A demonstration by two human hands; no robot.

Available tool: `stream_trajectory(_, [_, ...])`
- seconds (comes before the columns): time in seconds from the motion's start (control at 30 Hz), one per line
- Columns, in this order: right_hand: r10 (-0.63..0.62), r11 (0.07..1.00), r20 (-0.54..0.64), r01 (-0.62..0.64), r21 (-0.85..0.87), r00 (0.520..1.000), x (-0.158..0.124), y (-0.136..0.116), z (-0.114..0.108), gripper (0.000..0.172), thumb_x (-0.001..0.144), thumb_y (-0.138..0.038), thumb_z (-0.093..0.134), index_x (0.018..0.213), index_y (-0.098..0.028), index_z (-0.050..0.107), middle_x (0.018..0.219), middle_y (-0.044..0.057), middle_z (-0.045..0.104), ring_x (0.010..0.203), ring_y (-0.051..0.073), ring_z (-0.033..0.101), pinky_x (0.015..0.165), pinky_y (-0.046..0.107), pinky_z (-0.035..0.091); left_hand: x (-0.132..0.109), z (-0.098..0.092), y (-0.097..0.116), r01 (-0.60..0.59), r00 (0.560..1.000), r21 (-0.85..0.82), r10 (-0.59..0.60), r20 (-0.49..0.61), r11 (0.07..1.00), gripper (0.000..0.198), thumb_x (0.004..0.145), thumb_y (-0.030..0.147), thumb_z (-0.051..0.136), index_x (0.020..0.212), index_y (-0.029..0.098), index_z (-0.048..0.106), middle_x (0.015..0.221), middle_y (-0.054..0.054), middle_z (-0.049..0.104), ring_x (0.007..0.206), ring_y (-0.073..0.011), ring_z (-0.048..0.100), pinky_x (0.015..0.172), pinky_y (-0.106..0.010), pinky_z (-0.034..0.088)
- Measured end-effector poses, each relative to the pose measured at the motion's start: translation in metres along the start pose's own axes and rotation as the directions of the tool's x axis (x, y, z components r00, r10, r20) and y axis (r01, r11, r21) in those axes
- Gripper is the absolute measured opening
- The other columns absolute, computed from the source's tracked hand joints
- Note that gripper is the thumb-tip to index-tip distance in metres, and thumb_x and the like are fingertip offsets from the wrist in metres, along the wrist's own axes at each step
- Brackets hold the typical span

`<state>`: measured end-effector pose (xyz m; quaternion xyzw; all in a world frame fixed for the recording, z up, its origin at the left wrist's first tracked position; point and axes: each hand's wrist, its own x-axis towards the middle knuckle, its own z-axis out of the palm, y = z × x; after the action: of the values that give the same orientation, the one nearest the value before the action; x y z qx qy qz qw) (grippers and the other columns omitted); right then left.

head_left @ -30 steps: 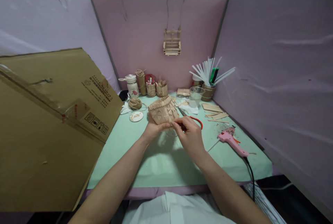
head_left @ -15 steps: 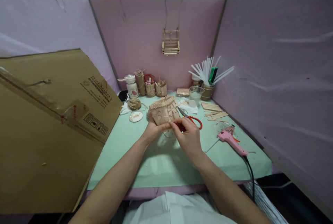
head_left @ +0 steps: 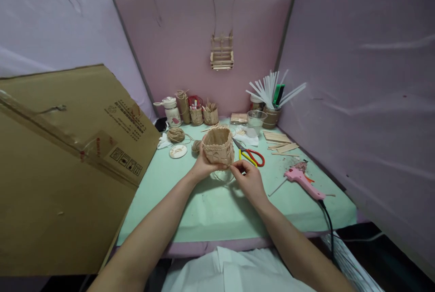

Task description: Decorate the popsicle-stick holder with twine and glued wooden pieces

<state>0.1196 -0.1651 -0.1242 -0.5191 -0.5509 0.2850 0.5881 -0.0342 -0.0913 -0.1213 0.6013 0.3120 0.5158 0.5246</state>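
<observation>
Turned to show its inside, the basket [head_left: 218,153] could drop if the left hand [head_left: 203,164] gripping it slips, while the right hand [head_left: 249,176] pinches low beside it.

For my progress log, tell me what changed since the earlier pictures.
The pale, boxy wooden basket in the left hand has tipped toward the wearer, open top showing; the right hand shifted slightly right. The pink plastic glue gun and red-and-yellow scissors stayed put.

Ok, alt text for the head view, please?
The left hand holds a small wooden basket; the right hand is at its lower edge. Scissors and a pink glue gun lie on the green table to the right.
</observation>
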Motion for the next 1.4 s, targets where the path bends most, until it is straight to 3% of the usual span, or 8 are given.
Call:
stream_trajectory(0.63, [0.205, 0.979, 0.164, -0.203, -0.033, 0.965, 0.004, 0.033, 0.003, 0.013, 0.065, -0.030, 0.063, 0.070, -0.018, 0.065, 0.065, 0.001, 0.065, 0.059, 0.015, 0.055, 0.056, 0.025, 0.042, 0.013, -0.022, -0.012, 0.073, 0.973, 0.329, -0.140, 0.183, 0.941, 0.105, 0.045, 0.023, 0.090, 0.136, 0.014, 0.038, 0.137, -0.017, 0.053, 0.128, -0.0314, 0.049, 0.109, -0.045, 0.038])
stream_trajectory(0.77, [0.225, 0.974, 0.154, -0.221, -0.041, 0.962, 0.004, 0.034, 0.003, 0.013, 0.065, -0.030, 0.063, 0.072, -0.019, 0.064, 0.062, 0.000, 0.063, 0.058, 0.015, 0.055, 0.055, 0.025, 0.041, 0.006, -0.031, 0.002, -0.043, 0.985, 0.557, -0.058, 0.162, 0.829, 0.100, 0.046, 0.022, 0.088, 0.136, 0.017, 0.043, 0.136, -0.014, 0.054, 0.127, -0.0302, 0.048, 0.107, -0.044, 0.038])
stream_trajectory(0.87, [0.237, 0.972, 0.142, -0.236, -0.025, 0.961, 0.003, 0.033, 0.003, 0.014, 0.065, -0.030, 0.064, 0.072, -0.018, 0.064, 0.062, 0.000, 0.063, 0.058, 0.014, 0.055, 0.054, 0.024, 0.041, -0.007, -0.036, 0.018, 0.013, 1.000, 0.773, 0.000, -0.017, 0.635, 0.049, 0.059, 0.027, 0.080, 0.105, 0.018, 0.064, 0.110, -0.011, 0.065, 0.107, -0.0280, 0.057, 0.095, -0.043, 0.044])
stream_trajectory(0.93, [0.240, 0.971, 0.138, -0.241, -0.008, 0.961, 0.002, 0.032, 0.002, 0.014, 0.064, -0.030, 0.064, 0.071, -0.018, 0.064, 0.062, 0.000, 0.064, 0.057, 0.014, 0.055, 0.053, 0.024, 0.041, -0.017, -0.032, 0.026, 0.062, 0.998, 0.826, -0.022, -0.060, 0.560, 0.015, 0.072, 0.031, 0.070, 0.077, 0.018, 0.065, 0.085, -0.006, 0.065, 0.085, -0.0226, 0.059, 0.080, -0.037, 0.046])
stream_trajectory(1.0, [0.244, 0.969, 0.133, -0.247, 0.008, 0.961, 0.001, 0.031, 0.001, 0.014, 0.064, -0.030, 0.065, 0.071, -0.018, 0.063, 0.061, 0.000, 0.063, 0.056, 0.014, 0.055, 0.052, 0.024, 0.040, -0.028, -0.020, 0.027, 0.037, 0.992, 0.816, -0.121, 0.041, 0.577, 0.016, 0.076, 0.031, 0.065, 0.066, 0.019, 0.062, 0.071, -0.003, 0.062, 0.070, -0.0178, 0.056, 0.068, -0.031, 0.043])
stream_trajectory(1.1, [0.253, 0.965, 0.122, -0.259, 0.034, 0.960, 0.000, 0.031, -0.002, 0.015, 0.065, -0.032, 0.065, 0.072, -0.019, 0.062, 0.058, -0.001, 0.061, 0.053, 0.014, 0.053, 0.049, 0.024, 0.040, -0.046, 0.008, 0.019, -0.059, 0.966, 0.791, -0.166, 0.200, 0.609, 0.014, 0.076, 0.032, 0.067, 0.075, 0.018, 0.064, 0.076, -0.002, 0.064, 0.070, -0.0159, 0.056, 0.065, -0.028, 0.040])
stream_trajectory(1.23, [0.260, 0.961, 0.117, -0.269, 0.064, 0.958, 0.000, 0.028, -0.005, 0.017, 0.066, -0.034, 0.066, 0.073, -0.019, 0.061, 0.059, -0.002, 0.061, 0.051, 0.013, 0.053, 0.047, 0.023, 0.040, -0.061, 0.037, 0.003, -0.006, 0.984, 0.807, -0.138, 0.108, 0.591, 0.021, 0.075, 0.029, 0.067, 0.093, 0.018, 0.061, 0.085, -0.002, 0.066, 0.069, -0.0159, 0.057, 0.064, -0.027, 0.040])
stream_trajectory(1.4, [0.242, 0.965, 0.146, -0.253, 0.064, 0.959, -0.001, 0.026, -0.006, 0.018, 0.067, -0.035, 0.067, 0.071, -0.019, 0.060, 0.055, -0.003, 0.058, 0.044, 0.011, 0.047, 0.044, 0.023, 0.038, -0.062, 0.038, 0.001, -0.025, 0.988, 0.793, -0.107, 0.114, 0.609, 0.010, 0.084, 0.021, 0.056, 0.083, 0.018, 0.065, 0.079, -0.004, 0.069, 0.073, -0.0170, 0.061, 0.067, -0.027, 0.041])
